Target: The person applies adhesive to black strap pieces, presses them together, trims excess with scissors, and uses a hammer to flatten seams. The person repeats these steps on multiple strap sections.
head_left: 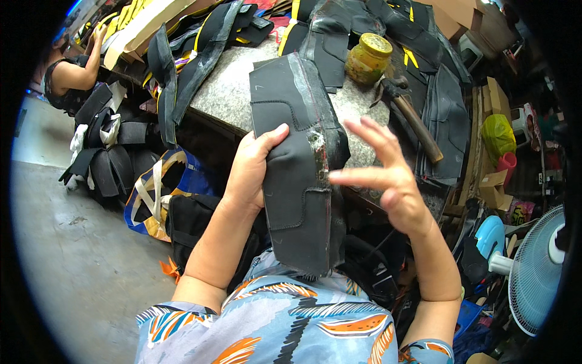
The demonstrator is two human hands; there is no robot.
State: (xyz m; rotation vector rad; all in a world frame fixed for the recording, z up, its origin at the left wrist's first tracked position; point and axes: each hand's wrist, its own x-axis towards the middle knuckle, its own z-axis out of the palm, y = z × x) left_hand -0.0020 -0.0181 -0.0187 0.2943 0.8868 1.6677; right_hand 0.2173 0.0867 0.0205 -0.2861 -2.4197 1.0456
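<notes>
From the wearer's head, one fisheye camera looks steeply down past the shirt [285, 321], near the left hand [250, 161] and right hand [397, 182], toward the table [225, 85].

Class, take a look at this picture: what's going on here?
A person's left grip holds a long black stitched panel upright, thumb on its face. The right grip is open and spread, over the panel's marked seam; whether it touches is hard to tell. Beyond, a smeared yellow jar and a wooden-handled hammer sit on the worktable. Another person is at upper left.
</notes>
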